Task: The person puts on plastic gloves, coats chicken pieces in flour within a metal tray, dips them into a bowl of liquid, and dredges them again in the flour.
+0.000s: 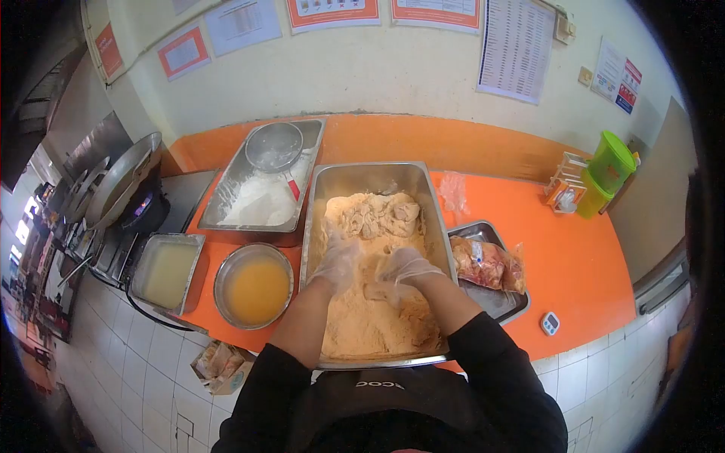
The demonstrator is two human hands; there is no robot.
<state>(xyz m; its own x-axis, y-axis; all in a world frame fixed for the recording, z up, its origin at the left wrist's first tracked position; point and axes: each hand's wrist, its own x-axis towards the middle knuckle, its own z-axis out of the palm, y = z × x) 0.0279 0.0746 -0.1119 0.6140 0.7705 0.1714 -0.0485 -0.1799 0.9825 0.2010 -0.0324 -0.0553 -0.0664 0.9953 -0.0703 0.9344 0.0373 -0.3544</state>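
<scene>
A deep metal tray holds orange-tinted breading flour. Floury pieces that look like chicken are heaped at its far end. Both my hands wear clear plastic gloves and are down in the tray. My left hand is on the left side of the flour, its fingers blurred. My right hand is to the right, touching the flour, with its fingertips partly hidden. Just below it lies a pale lump, too unclear to name.
To the left are a tray of white flour with a sieve, a bowl of yellow liquid, a pan of cloudy liquid, and a wok over a flame. At right are bagged raw meat, a timer and green containers.
</scene>
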